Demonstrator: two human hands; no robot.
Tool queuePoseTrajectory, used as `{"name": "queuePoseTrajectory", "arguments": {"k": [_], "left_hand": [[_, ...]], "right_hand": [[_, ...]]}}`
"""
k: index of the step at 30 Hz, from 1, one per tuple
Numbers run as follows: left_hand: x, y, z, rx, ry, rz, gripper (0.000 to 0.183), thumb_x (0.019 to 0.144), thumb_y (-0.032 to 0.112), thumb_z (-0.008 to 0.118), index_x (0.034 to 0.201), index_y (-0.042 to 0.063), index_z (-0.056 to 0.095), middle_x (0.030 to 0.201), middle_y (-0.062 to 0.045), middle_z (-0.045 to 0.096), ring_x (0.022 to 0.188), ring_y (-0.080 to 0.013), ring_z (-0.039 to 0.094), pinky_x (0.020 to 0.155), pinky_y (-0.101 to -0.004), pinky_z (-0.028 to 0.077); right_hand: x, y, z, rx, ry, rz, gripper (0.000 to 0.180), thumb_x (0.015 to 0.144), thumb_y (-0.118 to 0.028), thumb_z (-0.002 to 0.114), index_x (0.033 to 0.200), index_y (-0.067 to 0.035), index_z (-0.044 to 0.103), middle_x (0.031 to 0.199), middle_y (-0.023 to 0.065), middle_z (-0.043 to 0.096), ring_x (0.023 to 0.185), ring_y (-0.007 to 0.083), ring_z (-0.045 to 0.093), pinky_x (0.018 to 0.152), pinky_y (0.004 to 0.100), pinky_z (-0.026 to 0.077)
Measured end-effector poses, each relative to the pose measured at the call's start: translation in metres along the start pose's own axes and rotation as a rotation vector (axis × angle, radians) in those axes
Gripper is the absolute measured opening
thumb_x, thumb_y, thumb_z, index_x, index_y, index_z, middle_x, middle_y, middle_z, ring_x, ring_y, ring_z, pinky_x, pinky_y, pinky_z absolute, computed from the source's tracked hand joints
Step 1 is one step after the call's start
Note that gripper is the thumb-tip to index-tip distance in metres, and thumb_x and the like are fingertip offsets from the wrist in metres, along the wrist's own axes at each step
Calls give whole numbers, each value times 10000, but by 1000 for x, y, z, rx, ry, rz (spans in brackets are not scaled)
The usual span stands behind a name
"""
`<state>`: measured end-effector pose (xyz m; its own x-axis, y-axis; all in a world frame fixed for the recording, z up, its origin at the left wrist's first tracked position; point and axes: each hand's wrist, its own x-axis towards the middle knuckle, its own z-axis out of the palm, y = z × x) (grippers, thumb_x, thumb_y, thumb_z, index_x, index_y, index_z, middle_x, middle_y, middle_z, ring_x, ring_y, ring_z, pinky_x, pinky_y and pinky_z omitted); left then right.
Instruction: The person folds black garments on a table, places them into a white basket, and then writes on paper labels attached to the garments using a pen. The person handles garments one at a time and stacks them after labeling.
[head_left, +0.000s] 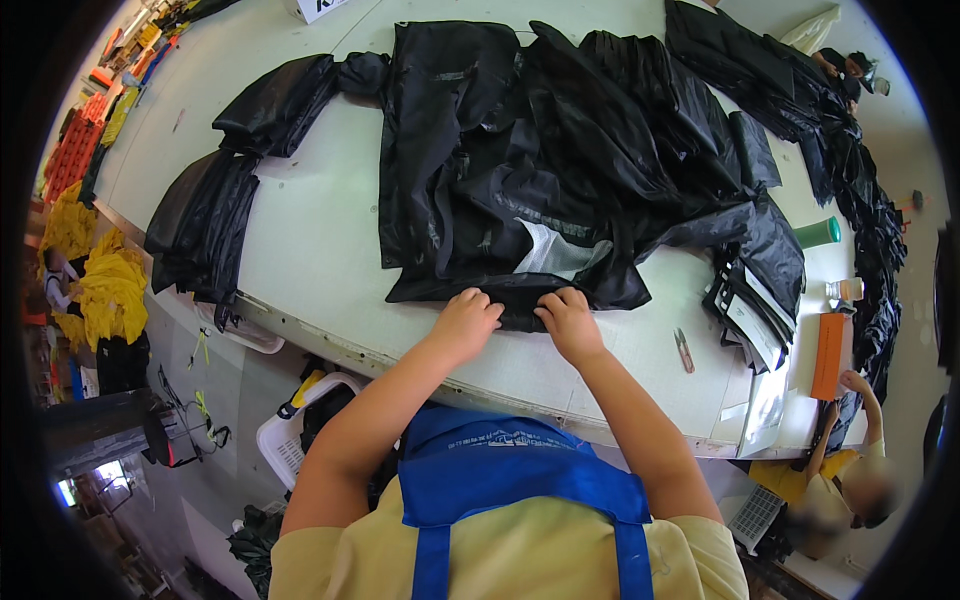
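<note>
A black coated-fabric garment (491, 172) lies spread over the white worktable (322, 217), its near edge towards me. My left hand (471, 319) grips that near edge, fingers curled over the dark fabric. A short way to the right, my right hand (566, 315) pinches the same edge, with a small flap of black cloth showing between the two hands. Just beyond the hands, a silvery-grey mesh lining (562, 251) shows through an opening in the garment. Folds hide my fingertips.
Stacks of folded black fabric (202, 217) sit on the left. More black garments (637, 112) are piled to the right, beside a bundle of printed sheets (750, 307). Thread snips (684, 351), a green cylinder (819, 233) and an orange box (827, 356) lie rightward. Another person (855, 472) is at the right.
</note>
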<state>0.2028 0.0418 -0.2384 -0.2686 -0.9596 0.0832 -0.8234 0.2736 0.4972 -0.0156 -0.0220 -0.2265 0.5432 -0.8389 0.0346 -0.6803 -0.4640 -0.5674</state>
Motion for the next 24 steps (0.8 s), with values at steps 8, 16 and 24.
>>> {"name": "queuePoseTrajectory", "arguments": {"k": [8,16,24], "left_hand": [[6,8,-7,163,62,-73,324,837,130,615,1136,11,578,1106,-190,572,1031,-335,561,879,-414,472],[-5,8,-18,310,39,6,337,788,134,621,1098,6,598,1183,-126,543,1033,-276,547,835,-362,491],[-26,-2,-45,113,-304,-132,173,890,203,583,964,47,591,806,-122,641,858,-304,592,786,-405,480]], "right_hand": [[4,-9,-19,-164,-238,47,326,843,-272,669,1074,-57,592,947,142,620,1014,315,570,818,412,499],[-3,-31,-31,-335,-101,-58,454,834,-238,686,1228,-79,527,1099,150,564,1052,322,560,855,407,504],[-29,-22,-8,-324,-115,-281,310,777,-245,709,1010,-86,581,893,78,577,914,265,564,789,385,461]]}}
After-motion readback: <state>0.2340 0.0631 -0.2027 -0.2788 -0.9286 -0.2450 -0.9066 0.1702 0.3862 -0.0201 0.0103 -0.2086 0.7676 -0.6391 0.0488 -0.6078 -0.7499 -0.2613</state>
